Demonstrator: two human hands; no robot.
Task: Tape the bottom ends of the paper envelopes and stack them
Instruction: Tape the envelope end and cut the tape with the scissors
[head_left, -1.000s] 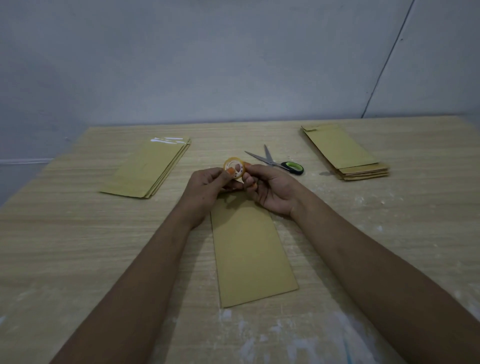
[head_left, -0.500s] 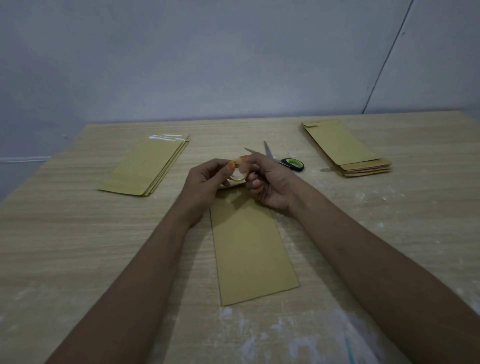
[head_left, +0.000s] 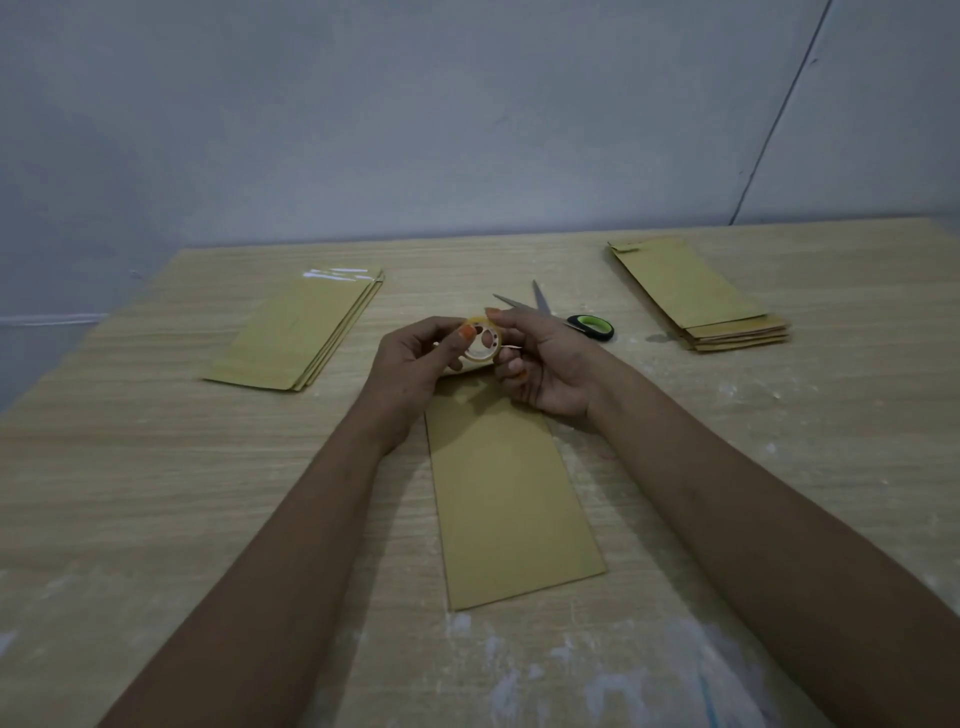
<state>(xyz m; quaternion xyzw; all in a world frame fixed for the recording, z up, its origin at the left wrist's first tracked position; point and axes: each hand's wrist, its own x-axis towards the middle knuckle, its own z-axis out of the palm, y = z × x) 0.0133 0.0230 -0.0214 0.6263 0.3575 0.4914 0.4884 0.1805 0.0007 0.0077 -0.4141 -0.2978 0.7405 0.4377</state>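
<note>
A single brown paper envelope (head_left: 506, 499) lies lengthwise on the wooden table (head_left: 156, 493) in front of me. Above its far end I hold a small roll of clear tape (head_left: 484, 340) between both hands. My left hand (head_left: 415, 366) grips the roll's left side, thumb on its face. My right hand (head_left: 540, 358) pinches the roll's right edge with curled fingers. A stack of envelopes with shiny tape on their far ends (head_left: 304, 330) lies at the left. Another stack of envelopes (head_left: 696, 296) lies at the right.
Scissors with a black and green handle (head_left: 589, 326) lie open just behind my right hand. White powdery smears mark the table's near and right parts. A grey wall stands behind the table's far edge.
The tape roll has turned slightly in my hands and sits a little higher, its hole facing me. Both hands stay over the envelope's far end.
</note>
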